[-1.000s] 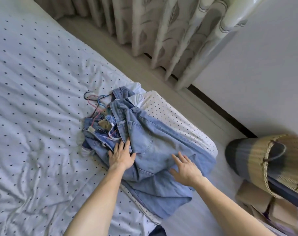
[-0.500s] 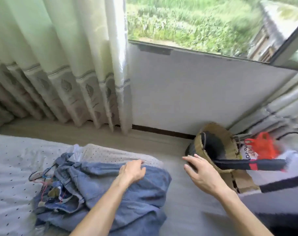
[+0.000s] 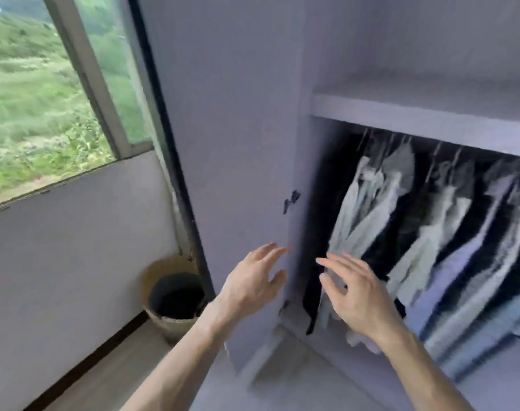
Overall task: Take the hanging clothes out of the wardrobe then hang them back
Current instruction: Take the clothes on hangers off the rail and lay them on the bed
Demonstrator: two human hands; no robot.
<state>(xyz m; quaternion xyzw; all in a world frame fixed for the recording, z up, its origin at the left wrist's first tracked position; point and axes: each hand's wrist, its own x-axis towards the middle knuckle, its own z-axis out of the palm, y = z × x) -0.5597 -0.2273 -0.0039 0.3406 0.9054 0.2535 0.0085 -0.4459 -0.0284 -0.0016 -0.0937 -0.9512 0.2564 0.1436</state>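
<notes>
Here both hands are raised with fingers spread, holding nothing: the left hand [image 3: 254,281] before the wardrobe door [image 3: 232,149], the right hand [image 3: 355,295] beside it. Just beyond the right hand, clothes [image 3: 424,232] hang blurred inside the wardrobe [image 3: 424,114]; a basket [image 3: 172,298] stands left of the left hand.

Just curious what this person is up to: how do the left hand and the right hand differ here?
The left hand is raised before the open wardrobe door, near its edge; the right hand is before the hanging clothes. The left hand's fingers point up and rightward, the right hand's up and leftward. Both are open, fingers spread, holding nothing.
</notes>
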